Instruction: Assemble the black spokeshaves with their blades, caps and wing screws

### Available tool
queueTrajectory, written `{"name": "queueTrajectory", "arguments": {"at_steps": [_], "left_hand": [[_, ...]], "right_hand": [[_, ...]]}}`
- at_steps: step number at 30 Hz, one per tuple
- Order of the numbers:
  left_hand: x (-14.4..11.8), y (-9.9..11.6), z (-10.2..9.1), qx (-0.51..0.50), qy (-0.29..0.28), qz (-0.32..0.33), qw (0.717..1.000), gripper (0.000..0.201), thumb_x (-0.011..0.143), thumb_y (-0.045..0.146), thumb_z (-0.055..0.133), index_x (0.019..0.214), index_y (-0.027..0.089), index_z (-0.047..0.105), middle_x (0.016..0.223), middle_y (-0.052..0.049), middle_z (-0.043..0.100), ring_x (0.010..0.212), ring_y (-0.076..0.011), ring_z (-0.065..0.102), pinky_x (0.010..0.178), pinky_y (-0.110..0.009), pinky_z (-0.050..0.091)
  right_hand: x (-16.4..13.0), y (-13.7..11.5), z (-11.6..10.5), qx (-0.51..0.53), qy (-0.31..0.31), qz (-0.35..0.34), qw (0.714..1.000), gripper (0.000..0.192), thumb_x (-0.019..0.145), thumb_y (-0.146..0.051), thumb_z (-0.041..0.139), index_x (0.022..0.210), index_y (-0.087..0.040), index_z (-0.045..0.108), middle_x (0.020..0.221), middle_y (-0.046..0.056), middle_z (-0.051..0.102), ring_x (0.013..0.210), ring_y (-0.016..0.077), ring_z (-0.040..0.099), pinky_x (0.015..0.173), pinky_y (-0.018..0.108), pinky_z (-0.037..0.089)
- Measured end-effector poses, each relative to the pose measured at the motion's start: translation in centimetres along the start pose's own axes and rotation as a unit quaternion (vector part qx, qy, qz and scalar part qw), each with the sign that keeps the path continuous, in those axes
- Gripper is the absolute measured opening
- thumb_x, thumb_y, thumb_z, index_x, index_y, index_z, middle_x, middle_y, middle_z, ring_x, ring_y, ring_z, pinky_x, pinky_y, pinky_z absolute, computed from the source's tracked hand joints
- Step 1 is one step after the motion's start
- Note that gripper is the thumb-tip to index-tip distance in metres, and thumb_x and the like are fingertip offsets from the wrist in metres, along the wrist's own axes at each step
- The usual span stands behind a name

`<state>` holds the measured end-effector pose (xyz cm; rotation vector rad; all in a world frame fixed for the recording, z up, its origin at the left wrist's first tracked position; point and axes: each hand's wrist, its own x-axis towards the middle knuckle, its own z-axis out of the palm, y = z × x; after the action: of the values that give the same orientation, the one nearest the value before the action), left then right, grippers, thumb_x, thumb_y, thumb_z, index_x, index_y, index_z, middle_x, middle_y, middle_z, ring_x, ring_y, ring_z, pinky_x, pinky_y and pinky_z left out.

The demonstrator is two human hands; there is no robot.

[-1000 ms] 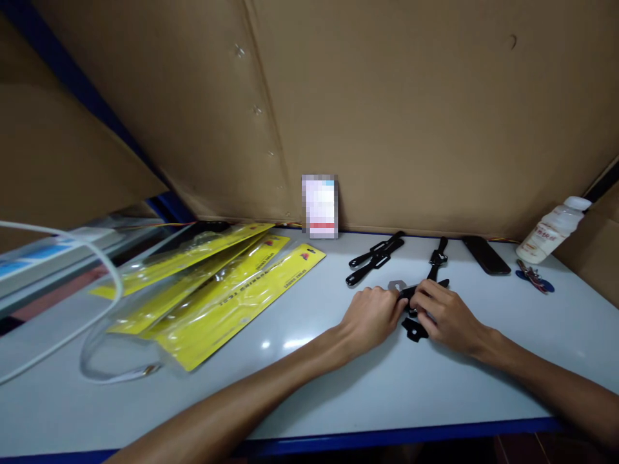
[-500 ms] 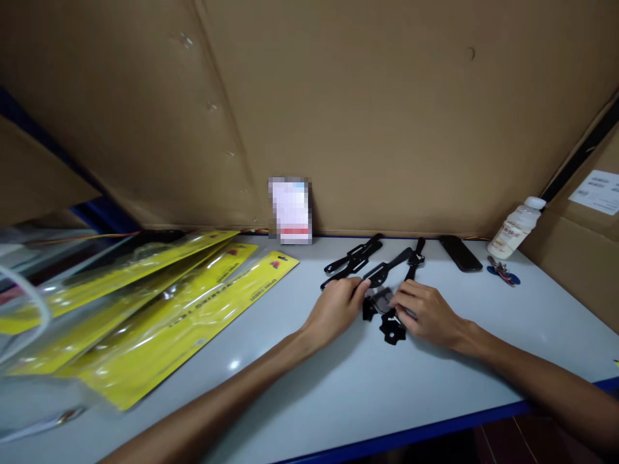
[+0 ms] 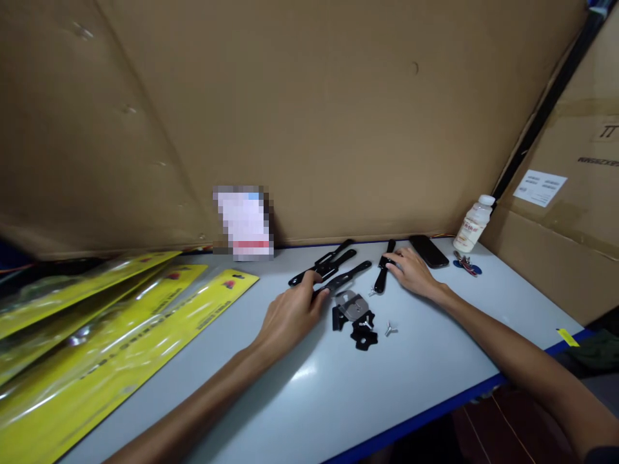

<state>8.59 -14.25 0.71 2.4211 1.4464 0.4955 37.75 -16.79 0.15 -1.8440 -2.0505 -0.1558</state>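
My left hand (image 3: 290, 312) is closed on the near end of a black spokeshave body (image 3: 345, 278), whose far handle points up and right. Other spokeshave bodies (image 3: 333, 261) lie just behind those fingers. To the right, my right hand (image 3: 413, 274) pinches the middle of another black body (image 3: 381, 281). Between the hands lie overlapping grey metal blades (image 3: 354, 305) and black cap plates (image 3: 363, 340), with a small screw on them. A silver wing screw (image 3: 391, 329) rests apart on the table, right of the plates.
Yellow blister packs (image 3: 159, 341) cover the left of the table (image 3: 387, 393). A blurred upright panel (image 3: 245, 222) leans on the cardboard wall (image 3: 309, 116). At the back right are a black phone (image 3: 429, 251), a white-capped bottle (image 3: 474, 224) and keys (image 3: 467, 264).
My right hand has left the blades and plates and moved back to the right-hand spokeshave body. The left hand still grips its body, now clear of the plates. The view has swung right.
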Motion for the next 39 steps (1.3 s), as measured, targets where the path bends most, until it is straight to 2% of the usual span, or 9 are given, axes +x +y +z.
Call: {"name": "queueTrajectory", "arguments": {"at_steps": [4, 9, 14, 20, 22, 25, 29, 34, 39], "left_hand": [[0.6, -1.0, 1.0, -0.046, 0.060, 0.049, 0.996, 0.030, 0.090, 0.027, 0.041, 0.117, 0.019, 0.052, 0.105, -0.012, 0.065, 0.097, -0.0299, 0.064, 0.081, -0.041, 0.049], [1.4, -2.1, 1.9, -0.087, 0.107, 0.107, 0.985, 0.035, 0.084, 0.018, 0.042, 0.117, 0.017, 0.054, 0.116, -0.014, 0.059, 0.110, -0.0298, 0.059, 0.095, -0.045, 0.048], [1.4, -1.5, 0.7, -0.146, 0.129, 0.116, 0.974, 0.035, 0.089, 0.035, 0.047, 0.118, 0.018, 0.057, 0.120, -0.013, 0.063, 0.111, -0.0294, 0.059, 0.097, -0.046, 0.047], [0.3, -0.3, -1.3, -0.142, 0.143, 0.061, 0.978, 0.041, 0.094, 0.047, 0.036, 0.076, 0.021, 0.062, 0.065, -0.002, 0.064, 0.063, -0.0211, 0.061, 0.067, -0.035, 0.048], [0.0, 0.0, -1.4, -0.161, 0.140, 0.041, 0.976, 0.033, 0.093, 0.040, 0.037, 0.097, 0.020, 0.062, 0.062, 0.001, 0.062, 0.058, -0.0195, 0.060, 0.063, -0.033, 0.047], [-0.4, 0.5, -1.1, -0.186, 0.154, 0.068, 0.968, 0.044, 0.089, 0.028, 0.045, 0.131, 0.020, 0.045, 0.089, -0.004, 0.068, 0.082, -0.0220, 0.066, 0.075, -0.037, 0.052], [-0.8, 1.1, -0.5, -0.201, 0.157, 0.091, 0.963, 0.050, 0.089, 0.032, 0.050, 0.137, 0.022, 0.040, 0.111, -0.009, 0.065, 0.102, -0.0249, 0.063, 0.093, -0.046, 0.048], [-1.1, 1.3, -0.6, -0.209, 0.128, 0.070, 0.967, 0.047, 0.091, 0.035, 0.048, 0.136, 0.022, 0.043, 0.112, -0.009, 0.064, 0.101, -0.0254, 0.063, 0.079, -0.038, 0.050], [-1.2, 1.4, -1.5, -0.202, 0.110, 0.078, 0.970, 0.030, 0.091, 0.034, 0.043, 0.112, 0.021, 0.060, 0.089, -0.004, 0.069, 0.078, -0.0207, 0.064, 0.066, -0.031, 0.046]], "right_hand": [[0.3, -0.1, -0.2, 0.005, -0.017, -0.008, 1.000, 0.025, 0.099, -0.025, 0.052, 0.118, -0.019, 0.067, 0.110, 0.010, 0.065, 0.105, 0.0217, 0.057, 0.095, 0.033, 0.040], [0.1, 0.5, -1.7, 0.007, -0.043, 0.008, 0.999, 0.017, 0.092, -0.018, 0.057, 0.101, -0.021, 0.071, 0.100, 0.007, 0.069, 0.095, 0.0199, 0.061, 0.080, 0.028, 0.041], [0.0, 1.5, -3.3, -0.023, -0.053, 0.074, 0.996, 0.024, 0.096, -0.025, 0.049, 0.096, -0.021, 0.072, 0.089, 0.008, 0.072, 0.081, 0.0210, 0.064, 0.066, 0.028, 0.037], [-0.1, 1.2, -3.2, -0.069, -0.073, 0.139, 0.985, 0.048, 0.099, -0.054, 0.039, 0.088, -0.018, 0.071, 0.088, 0.014, 0.072, 0.082, 0.0272, 0.066, 0.064, 0.031, 0.038], [-0.2, 0.5, -2.7, -0.078, -0.090, 0.142, 0.983, 0.055, 0.094, -0.065, 0.042, 0.092, -0.018, 0.070, 0.091, 0.016, 0.071, 0.085, 0.0296, 0.066, 0.066, 0.033, 0.040], [-0.4, -0.4, -2.5, -0.085, -0.116, 0.142, 0.979, 0.060, 0.088, -0.070, 0.049, 0.106, -0.016, 0.067, 0.099, 0.018, 0.070, 0.090, 0.0325, 0.066, 0.070, 0.036, 0.044], [-0.5, -0.5, -4.0, -0.071, -0.179, 0.144, 0.971, 0.063, 0.082, -0.075, 0.052, 0.099, -0.018, 0.069, 0.098, 0.017, 0.071, 0.087, 0.0310, 0.067, 0.068, 0.036, 0.046], [-1.0, 0.0, -5.7, -0.043, -0.269, 0.146, 0.951, 0.042, 0.072, -0.061, 0.069, 0.069, -0.019, 0.068, 0.073, 0.008, 0.069, 0.066, 0.0234, 0.065, 0.058, 0.030, 0.042], [-0.9, -0.3, -5.2, -0.042, -0.249, 0.164, 0.954, 0.023, 0.075, -0.041, 0.065, 0.076, -0.019, 0.070, 0.083, 0.009, 0.072, 0.075, 0.0228, 0.066, 0.059, 0.028, 0.039]]}}
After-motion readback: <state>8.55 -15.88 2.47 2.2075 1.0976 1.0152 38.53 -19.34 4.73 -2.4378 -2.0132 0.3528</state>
